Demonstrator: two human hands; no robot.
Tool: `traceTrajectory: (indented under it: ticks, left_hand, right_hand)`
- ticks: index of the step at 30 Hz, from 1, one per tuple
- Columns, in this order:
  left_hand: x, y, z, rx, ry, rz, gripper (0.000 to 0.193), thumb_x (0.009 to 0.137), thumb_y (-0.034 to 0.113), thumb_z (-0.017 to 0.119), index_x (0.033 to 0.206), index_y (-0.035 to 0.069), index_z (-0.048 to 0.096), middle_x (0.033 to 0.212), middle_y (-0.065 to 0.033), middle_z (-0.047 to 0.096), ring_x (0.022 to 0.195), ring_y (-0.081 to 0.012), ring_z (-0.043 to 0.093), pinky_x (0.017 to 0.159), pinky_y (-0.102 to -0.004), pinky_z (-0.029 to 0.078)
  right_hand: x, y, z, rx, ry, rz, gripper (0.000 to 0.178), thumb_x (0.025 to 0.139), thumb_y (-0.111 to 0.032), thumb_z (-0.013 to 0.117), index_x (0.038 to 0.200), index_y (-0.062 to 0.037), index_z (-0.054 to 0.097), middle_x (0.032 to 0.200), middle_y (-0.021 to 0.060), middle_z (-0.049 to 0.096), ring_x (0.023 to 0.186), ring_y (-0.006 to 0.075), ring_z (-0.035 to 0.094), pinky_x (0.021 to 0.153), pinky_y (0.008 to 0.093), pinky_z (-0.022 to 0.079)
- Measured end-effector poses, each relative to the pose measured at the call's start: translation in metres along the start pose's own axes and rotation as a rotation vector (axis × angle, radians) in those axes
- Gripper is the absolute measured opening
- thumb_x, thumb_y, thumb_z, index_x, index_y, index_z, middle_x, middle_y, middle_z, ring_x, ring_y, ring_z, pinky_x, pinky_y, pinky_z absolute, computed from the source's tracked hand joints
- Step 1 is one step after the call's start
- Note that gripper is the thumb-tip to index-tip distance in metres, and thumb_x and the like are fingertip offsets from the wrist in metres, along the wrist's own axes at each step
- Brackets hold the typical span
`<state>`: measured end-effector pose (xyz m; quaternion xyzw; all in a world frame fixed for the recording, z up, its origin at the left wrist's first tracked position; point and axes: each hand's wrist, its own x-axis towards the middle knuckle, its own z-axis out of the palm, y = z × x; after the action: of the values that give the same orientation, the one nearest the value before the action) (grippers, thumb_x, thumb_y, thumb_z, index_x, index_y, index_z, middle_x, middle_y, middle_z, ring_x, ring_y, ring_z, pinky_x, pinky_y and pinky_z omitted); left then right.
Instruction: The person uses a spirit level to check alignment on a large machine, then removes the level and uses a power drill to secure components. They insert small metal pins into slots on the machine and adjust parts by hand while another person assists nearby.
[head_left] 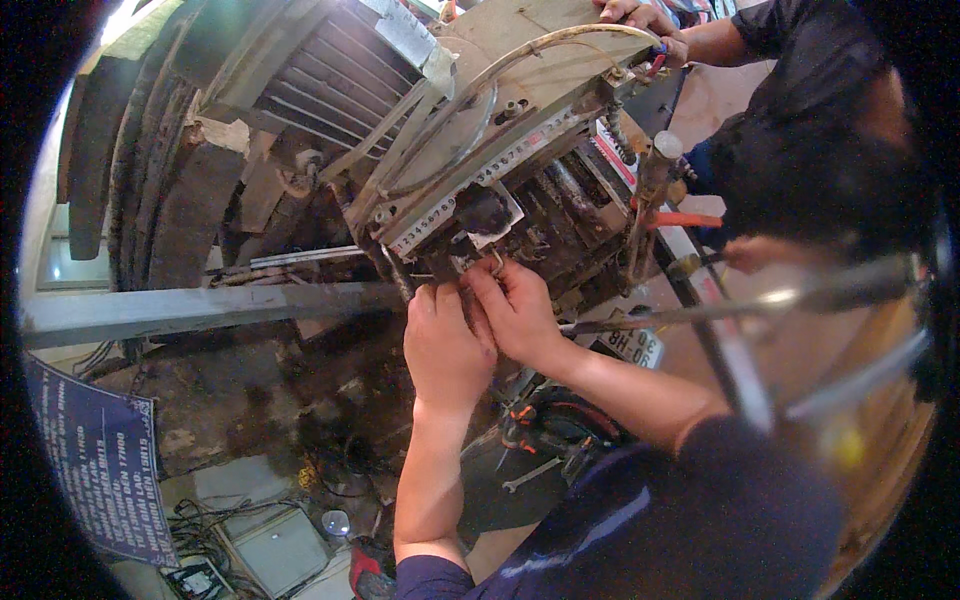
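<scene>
Both my hands work close together at the lower edge of a grimy machine [560, 190]. My right hand [520, 312] pinches a thin bent metal rod [497, 263] between thumb and fingers. Right beside it, my left hand [447, 335] has its fingers curled in against the machine's metal parts; what they grip is hidden. Just above the fingers sit a black round knob-like part [483, 208] and a pale plate [497, 226] behind it. A white ruler strip [430, 221] with black marks runs slantwise along the machine.
A grey metal beam [200, 312] crosses at left. A co-worker's hand [650, 18] rests at the machine's top right, near a curved hose [530, 45]. An orange-red handle [687, 219] sticks out at right. Pliers [518, 428] and a wrench [532, 475] lie below.
</scene>
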<state>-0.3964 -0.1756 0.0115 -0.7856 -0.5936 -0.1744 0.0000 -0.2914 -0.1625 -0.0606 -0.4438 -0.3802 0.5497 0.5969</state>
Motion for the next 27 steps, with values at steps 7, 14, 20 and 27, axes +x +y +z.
traceTrajectory:
  ticks: [7, 14, 20, 27]
  left_hand:
    - [0.000, 0.011, -0.011, 0.085, -0.034, 0.011, 0.035, 0.093, 0.013, 0.075, 0.124, 0.000, 0.068, 0.119, -0.0204, 0.063, 0.110, -0.0436, 0.062, 0.092, -0.0531, 0.053]
    - [0.003, 0.004, -0.008, -0.131, 0.127, 0.022, 0.037, 0.092, 0.006, 0.071, 0.128, -0.002, 0.068, 0.121, -0.0228, 0.065, 0.115, -0.0468, 0.061, 0.100, -0.0539, 0.051]
    - [0.008, -0.003, 0.001, -0.041, -0.072, 0.082, 0.037, 0.083, 0.003, 0.072, 0.118, -0.002, 0.063, 0.111, -0.0216, 0.064, 0.109, -0.0449, 0.061, 0.094, -0.0552, 0.050]
    - [0.004, -0.002, 0.006, -0.211, -0.088, -0.007, 0.042, 0.086, 0.004, 0.073, 0.127, 0.000, 0.065, 0.113, -0.0203, 0.071, 0.105, -0.0430, 0.067, 0.092, -0.0517, 0.054]
  right_hand:
    - [0.001, -0.005, -0.008, 0.071, -0.066, 0.100, 0.019, 0.112, -0.018, 0.065, 0.107, -0.0014, 0.073, 0.086, 0.0064, 0.076, 0.075, 0.0110, 0.066, 0.068, 0.0332, 0.053]
    - [0.003, 0.006, -0.008, 0.054, -0.066, 0.010, 0.019, 0.110, -0.018, 0.067, 0.108, -0.0002, 0.074, 0.087, 0.0090, 0.077, 0.078, 0.0105, 0.065, 0.071, 0.0337, 0.055]
    - [0.004, -0.001, -0.011, 0.097, -0.083, 0.051, 0.020, 0.111, -0.019, 0.067, 0.106, -0.0001, 0.074, 0.085, 0.0057, 0.077, 0.073, 0.0084, 0.064, 0.066, 0.0319, 0.053]
    - [-0.002, -0.002, -0.012, 0.123, -0.076, 0.205, 0.026, 0.114, -0.024, 0.065, 0.105, -0.0014, 0.075, 0.083, 0.0042, 0.075, 0.073, 0.0105, 0.064, 0.066, 0.0327, 0.052]
